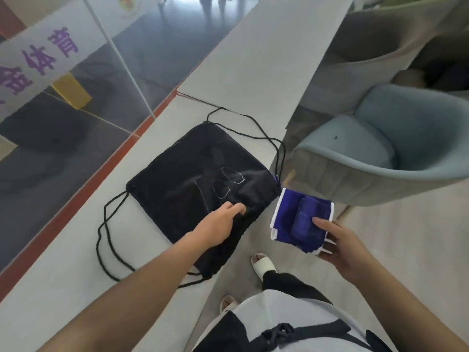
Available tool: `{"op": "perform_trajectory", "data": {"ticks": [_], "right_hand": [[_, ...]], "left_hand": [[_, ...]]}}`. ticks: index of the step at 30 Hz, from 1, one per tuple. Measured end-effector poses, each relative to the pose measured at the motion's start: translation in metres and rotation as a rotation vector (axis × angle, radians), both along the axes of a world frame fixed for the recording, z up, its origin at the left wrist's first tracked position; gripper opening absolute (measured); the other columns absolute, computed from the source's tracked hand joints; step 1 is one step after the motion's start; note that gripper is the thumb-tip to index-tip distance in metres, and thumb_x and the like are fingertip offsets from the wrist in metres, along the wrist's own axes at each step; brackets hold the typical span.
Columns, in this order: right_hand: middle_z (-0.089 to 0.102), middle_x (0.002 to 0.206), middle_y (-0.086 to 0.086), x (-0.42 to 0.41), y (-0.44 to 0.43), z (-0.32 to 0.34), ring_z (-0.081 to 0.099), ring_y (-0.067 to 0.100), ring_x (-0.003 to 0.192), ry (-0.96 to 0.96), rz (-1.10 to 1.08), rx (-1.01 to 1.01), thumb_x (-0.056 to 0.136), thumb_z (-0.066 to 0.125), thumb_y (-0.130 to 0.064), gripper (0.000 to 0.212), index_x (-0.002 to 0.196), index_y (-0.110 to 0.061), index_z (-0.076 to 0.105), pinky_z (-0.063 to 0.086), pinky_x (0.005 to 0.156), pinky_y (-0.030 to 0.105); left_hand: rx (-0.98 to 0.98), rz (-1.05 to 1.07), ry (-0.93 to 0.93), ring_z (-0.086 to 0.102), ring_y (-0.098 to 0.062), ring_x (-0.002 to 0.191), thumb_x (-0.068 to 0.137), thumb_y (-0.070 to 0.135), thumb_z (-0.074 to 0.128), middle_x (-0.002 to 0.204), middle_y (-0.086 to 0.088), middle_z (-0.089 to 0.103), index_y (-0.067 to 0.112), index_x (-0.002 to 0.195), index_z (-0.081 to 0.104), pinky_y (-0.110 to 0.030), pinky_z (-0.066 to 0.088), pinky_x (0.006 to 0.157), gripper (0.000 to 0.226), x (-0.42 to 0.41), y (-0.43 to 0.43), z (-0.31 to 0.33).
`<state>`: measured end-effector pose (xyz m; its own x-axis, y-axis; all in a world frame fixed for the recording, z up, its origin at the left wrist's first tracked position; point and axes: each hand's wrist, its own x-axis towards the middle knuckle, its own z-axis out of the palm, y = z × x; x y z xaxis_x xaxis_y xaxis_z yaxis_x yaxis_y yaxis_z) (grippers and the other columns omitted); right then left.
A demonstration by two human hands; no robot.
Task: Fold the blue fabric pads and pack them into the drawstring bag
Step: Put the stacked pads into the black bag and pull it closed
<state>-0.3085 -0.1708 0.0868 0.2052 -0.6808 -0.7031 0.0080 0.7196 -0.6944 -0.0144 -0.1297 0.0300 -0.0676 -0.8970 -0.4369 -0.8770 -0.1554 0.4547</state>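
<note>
With left hand [223, 224] pinching the bag [198, 179] near its edge on the surface [76, 288], lift only the top layer to gape the mouth; with right hand [340, 245] gripping folded pads [297, 219] just beside, off the surface, slide them in flat

Long pale table [76, 288], red-edged on the far side. One black drawstring bag [193, 179] is laid flat upon it, with black cords [106, 240] trailed loosely alongside.
</note>
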Motion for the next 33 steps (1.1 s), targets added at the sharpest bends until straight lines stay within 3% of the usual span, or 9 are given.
{"op": "perform_trajectory", "data": {"ticks": [4, 8, 12, 14, 16, 20, 25, 29, 33], "right_hand": [[0.077, 0.098, 0.009, -0.010, 0.020, -0.004, 0.074, 0.024, 0.077, -0.047, -0.037, 0.020, 0.067, 0.080, -0.030, 0.059, 0.121, -0.013, 0.063, 0.054, 0.067, 0.035], [0.074, 0.115, 0.015, -0.001, 0.029, -0.007, 0.073, 0.030, 0.093, -0.113, -0.020, 0.032, 0.064, 0.082, -0.034, 0.068, 0.126, -0.014, 0.063, 0.057, 0.072, 0.039], [0.072, 0.118, 0.019, 0.026, 0.025, -0.010, 0.071, 0.031, 0.093, -0.175, -0.019, 0.065, 0.075, 0.079, -0.029, 0.055, 0.126, -0.012, 0.064, 0.057, 0.077, 0.041], [0.074, 0.113, 0.017, 0.048, 0.017, -0.010, 0.072, 0.029, 0.089, -0.188, -0.021, 0.084, 0.080, 0.074, -0.027, 0.050, 0.126, -0.011, 0.063, 0.058, 0.073, 0.040], [0.076, 0.106, 0.013, 0.077, 0.005, -0.012, 0.075, 0.027, 0.085, -0.194, -0.048, 0.121, 0.081, 0.076, -0.025, 0.048, 0.125, -0.011, 0.062, 0.059, 0.067, 0.036], [0.076, 0.108, 0.010, 0.146, -0.025, -0.022, 0.073, 0.032, 0.096, -0.205, -0.099, 0.214, 0.070, 0.086, -0.028, 0.058, 0.121, -0.015, 0.062, 0.061, 0.075, 0.039], [0.071, 0.107, 0.009, 0.213, -0.048, -0.031, 0.066, 0.033, 0.098, -0.176, -0.113, 0.233, 0.066, 0.089, -0.030, 0.062, 0.118, -0.011, 0.061, 0.053, 0.094, 0.047], [0.068, 0.109, 0.009, 0.222, -0.053, -0.050, 0.064, 0.032, 0.097, -0.083, -0.108, 0.227, 0.065, 0.088, -0.033, 0.074, 0.125, -0.005, 0.057, 0.050, 0.097, 0.047], [0.071, 0.110, 0.008, 0.222, -0.063, -0.071, 0.066, 0.033, 0.100, -0.091, -0.037, 0.219, 0.044, 0.093, -0.048, 0.096, 0.127, -0.012, 0.058, 0.050, 0.100, 0.050]], "left_hand": [[-0.042, -0.021, 0.036, 0.056, -0.022, 0.120, 0.101, 0.002, 0.044, 0.148, 0.001, 0.040, 0.026, 0.127, 0.065, -0.032, 0.045, 0.108, 0.041, 0.009, -0.031, 0.038], [-0.032, -0.017, -0.012, 0.037, -0.021, 0.143, 0.101, 0.004, 0.045, 0.158, 0.002, 0.034, 0.017, 0.151, 0.042, -0.031, 0.030, 0.116, 0.051, 0.014, -0.060, 0.090], [-0.065, 0.035, 0.022, 0.036, -0.022, 0.143, 0.095, 0.004, 0.058, 0.162, 0.004, 0.027, 0.018, 0.153, 0.034, -0.032, 0.041, 0.109, 0.065, 0.024, -0.070, 0.115], [-0.051, 0.041, 0.055, 0.046, -0.025, 0.133, 0.090, 0.003, 0.064, 0.162, 0.008, 0.023, 0.020, 0.155, 0.031, -0.022, 0.056, 0.082, 0.075, 0.032, -0.072, 0.119], [-0.051, 0.047, 0.083, 0.051, -0.030, 0.127, 0.086, 0.001, 0.067, 0.163, 0.011, 0.021, 0.021, 0.155, 0.029, -0.015, 0.051, 0.068, 0.082, 0.039, -0.072, 0.119], [-0.071, 0.060, 0.098, 0.049, -0.033, 0.130, 0.083, -0.002, 0.066, 0.163, 0.013, 0.020, 0.021, 0.156, 0.028, -0.027, 0.046, 0.095, 0.086, 0.043, -0.067, 0.128], [-0.103, 0.072, 0.069, 0.031, -0.016, 0.146, 0.085, -0.002, 0.062, 0.165, 0.015, 0.015, 0.022, 0.157, 0.026, -0.034, 0.038, 0.115, 0.084, 0.041, -0.053, 0.136], [-0.087, 0.077, 0.042, 0.024, -0.018, 0.150, 0.087, -0.003, 0.059, 0.164, 0.019, 0.012, 0.026, 0.157, 0.024, -0.033, 0.032, 0.117, 0.084, 0.038, -0.044, 0.132], [-0.121, 0.115, 0.026, 0.024, -0.017, 0.150, 0.088, -0.002, 0.058, 0.164, 0.019, 0.013, 0.029, 0.157, 0.025, -0.026, 0.032, 0.111, 0.082, 0.036, -0.037, 0.125]]}}
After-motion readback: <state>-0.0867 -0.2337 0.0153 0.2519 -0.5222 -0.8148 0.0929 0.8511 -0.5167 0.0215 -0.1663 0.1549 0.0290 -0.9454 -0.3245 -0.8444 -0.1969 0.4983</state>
